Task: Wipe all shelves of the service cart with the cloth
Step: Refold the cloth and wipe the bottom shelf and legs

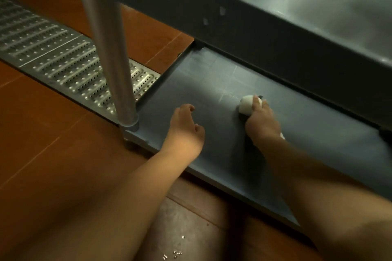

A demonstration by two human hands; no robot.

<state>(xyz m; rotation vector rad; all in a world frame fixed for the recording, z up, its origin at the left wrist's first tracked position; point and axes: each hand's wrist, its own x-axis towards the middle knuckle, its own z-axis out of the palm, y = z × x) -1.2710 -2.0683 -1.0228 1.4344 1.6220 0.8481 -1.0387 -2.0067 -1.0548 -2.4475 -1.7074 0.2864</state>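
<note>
The cart's lowest shelf (212, 82) is a dark grey metal sheet close to the floor. My right hand (262, 121) grips a bunched white cloth (246, 104) and presses it onto the shelf near its middle. My left hand (186, 129) hovers or rests over the shelf's front left part, fingers loosely curled and holding nothing. A higher shelf (297, 6) with a deep grey rim overhangs the back of the low one and hides its far part.
A round steel cart leg (110, 53) stands at the shelf's front left corner. A perforated metal drain grate (53, 53) runs across the brown tiled floor (42, 144) to the left. Small bright specks (174, 254) lie on the floor near my knees.
</note>
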